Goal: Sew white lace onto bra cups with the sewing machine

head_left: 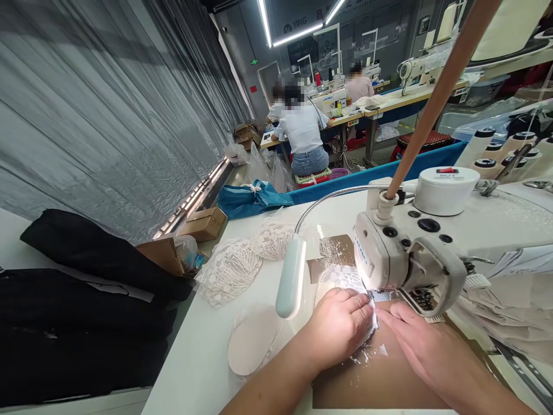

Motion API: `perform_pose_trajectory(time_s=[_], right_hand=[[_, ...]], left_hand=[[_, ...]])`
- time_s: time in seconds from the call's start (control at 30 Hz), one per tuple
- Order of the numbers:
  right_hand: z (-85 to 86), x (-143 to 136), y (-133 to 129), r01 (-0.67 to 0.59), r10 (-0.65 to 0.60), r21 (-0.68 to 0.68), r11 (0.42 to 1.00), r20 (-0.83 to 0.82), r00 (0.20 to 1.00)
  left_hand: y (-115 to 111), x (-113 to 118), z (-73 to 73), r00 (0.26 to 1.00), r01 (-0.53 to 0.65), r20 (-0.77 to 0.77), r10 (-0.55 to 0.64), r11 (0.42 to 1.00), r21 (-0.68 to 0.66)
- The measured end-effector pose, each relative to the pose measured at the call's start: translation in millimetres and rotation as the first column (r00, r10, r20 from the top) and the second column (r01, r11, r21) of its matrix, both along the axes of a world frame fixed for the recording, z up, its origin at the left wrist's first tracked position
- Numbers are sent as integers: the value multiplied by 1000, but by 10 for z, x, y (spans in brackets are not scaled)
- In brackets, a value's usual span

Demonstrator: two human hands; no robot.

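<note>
And here, right at the needle area of the white sewing machine (380,253), the white lace piece with a pale cup-like body (339,279) is held down on the brown, glossy work surface (367,383). Its near edge is covered by the left hand (345,323), laid over it with fingers bent and close together; whether the edge is also pinched underneath cannot be told. In from the other side comes the right hand (417,337), its fingers stretched out and narrowly spaced, the tips brought to the lace edge, nothing seen gripped.

Just left of the machine head, light is thrown down by a pale green, rounded lamp (291,276), carried on a bendy silver metal neck (326,200). Farther left on the white table (194,357), two domed, cream lace cups (233,268) are set side by side, and nearer, a flat beige oval pad (253,343) is seen (sheer material shows around its rim). Over on the right, cream thread cones with black tops (484,141) are lined up behind a round white unit with a red switch (447,190). Beyond, a person in a white top (300,129) is seated at another bench.
</note>
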State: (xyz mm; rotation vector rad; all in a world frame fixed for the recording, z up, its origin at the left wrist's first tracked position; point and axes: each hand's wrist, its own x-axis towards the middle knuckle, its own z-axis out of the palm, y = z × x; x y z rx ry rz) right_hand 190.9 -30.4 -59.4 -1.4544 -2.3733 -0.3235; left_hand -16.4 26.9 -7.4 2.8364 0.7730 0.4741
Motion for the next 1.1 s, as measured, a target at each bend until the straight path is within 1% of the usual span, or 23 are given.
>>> perform_pose_trajectory(time_s=[0.1,0.2,0.37,0.53,0.6,0.7,0.83,0.9,1.0,1.1], right_hand=[[42,18,10,-39,39,-6,999,26,999],[86,23,25,-72,72,-10,997,50,996],[67,-20,21,35,-35,-6,999,-1,999],[82,-32,25,24,-25,-10,1000,-75,997],[72,-22,26,33,-36,-31,999,-90,995],[24,-2,18,68,-73,-49,996,-105,992],[-22,18,7,106,-113,-62,992,-138,984],[-11,23,8,68,-78,-70,995,-142,987],[41,18,16,-25,16,-75,997,-123,992],[111,-1,26,-76,74,-27,997,-65,995]], left_hand=[[17,5,-25,1000,-6,12,6,1000,9],[38,-1,-40,1000,-7,-9,7,1000,13],[66,-11,-53,999,-22,-36,23,999,25],[55,-1,-3,995,-92,-31,93,995,35],[31,-12,23,994,-96,-42,99,994,57],[-14,-49,61,996,-53,-63,57,997,63],[-41,-92,107,997,19,-76,-17,1000,24],[-32,-104,122,995,59,-77,-57,998,19],[-3,-121,126,990,120,-76,-117,992,34],[21,-137,110,988,142,-75,-138,989,38]])
